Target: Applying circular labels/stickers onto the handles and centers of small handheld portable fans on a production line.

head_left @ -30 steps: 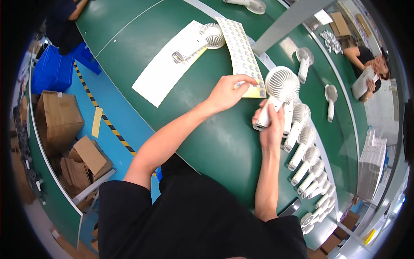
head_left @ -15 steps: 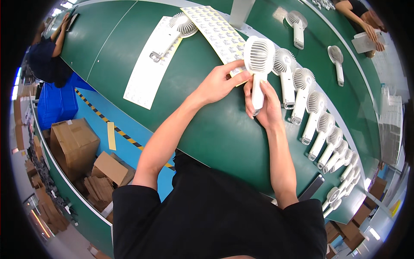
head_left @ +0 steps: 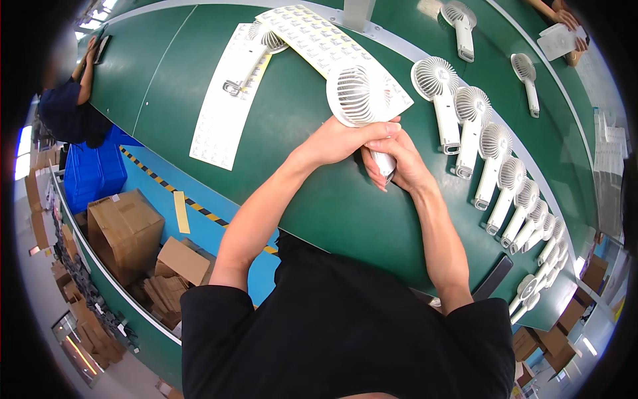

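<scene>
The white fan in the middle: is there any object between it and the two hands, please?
Nothing visible stands between them. The right hand wraps the handle of the fan, and the left hand lays its thumb across it. The sticker sheet lies beyond the fan's head.

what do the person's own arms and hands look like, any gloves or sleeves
The black top has short, loose, plain sleeves that end near the elbows, leaving both forearms bare. The left hand and right hand are ungloved, and no watch or bracelet shows on either wrist.
</scene>
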Available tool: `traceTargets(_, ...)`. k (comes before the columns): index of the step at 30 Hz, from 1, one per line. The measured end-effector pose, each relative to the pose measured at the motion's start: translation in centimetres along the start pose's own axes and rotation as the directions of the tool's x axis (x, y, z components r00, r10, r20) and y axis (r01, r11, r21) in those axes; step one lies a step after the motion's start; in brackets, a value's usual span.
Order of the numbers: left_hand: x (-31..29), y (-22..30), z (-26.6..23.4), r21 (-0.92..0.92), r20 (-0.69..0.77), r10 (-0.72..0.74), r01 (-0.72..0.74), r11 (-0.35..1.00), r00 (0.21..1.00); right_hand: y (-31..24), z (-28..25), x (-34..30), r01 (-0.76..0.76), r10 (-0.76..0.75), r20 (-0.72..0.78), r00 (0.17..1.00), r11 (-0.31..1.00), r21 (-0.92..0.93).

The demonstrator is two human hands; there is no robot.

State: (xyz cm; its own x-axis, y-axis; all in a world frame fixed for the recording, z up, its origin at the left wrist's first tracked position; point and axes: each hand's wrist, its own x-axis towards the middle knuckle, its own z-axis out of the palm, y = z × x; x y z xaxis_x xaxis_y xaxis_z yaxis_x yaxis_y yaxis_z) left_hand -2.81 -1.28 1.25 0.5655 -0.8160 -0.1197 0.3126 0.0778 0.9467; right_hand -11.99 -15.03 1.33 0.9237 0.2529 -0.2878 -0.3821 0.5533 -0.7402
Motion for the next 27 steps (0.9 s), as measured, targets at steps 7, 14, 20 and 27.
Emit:
traceTargets(7, 0.0, 0.0, 0.0, 0.029, 0.003, 0.058, -0.058, 0.998, 0.998, -0.2, 0.2, 0.1, 0.012, -0.013, 0.01, 1.0, 0.999, 0.033)
traceTargets(14, 0.3, 1.2, -0.7, -0.04, 0.001, -0.032, 0.032, 0.999, 0.999, 0.9, 0.6, 0.5, 0.121, -0.124, -0.055, 0.991, 0.991, -0.054)
traceTargets(20, 0.8, 1.0, -0.5, -0.145, -0.007, -0.037, 0.035, 0.989, 0.999, 1.5, 0.8, 0.7, 0.228, -0.278, -0.238, 0.931, 0.949, -0.216)
traceTargets(27, 0.5, 0.5, 0.1, -0.194, -0.026, -0.062, 0.056, 0.979, 0.998, 2.3, 1.6, 0.7, 0.257, -0.376, -0.215, 0.901, 0.864, -0.432)
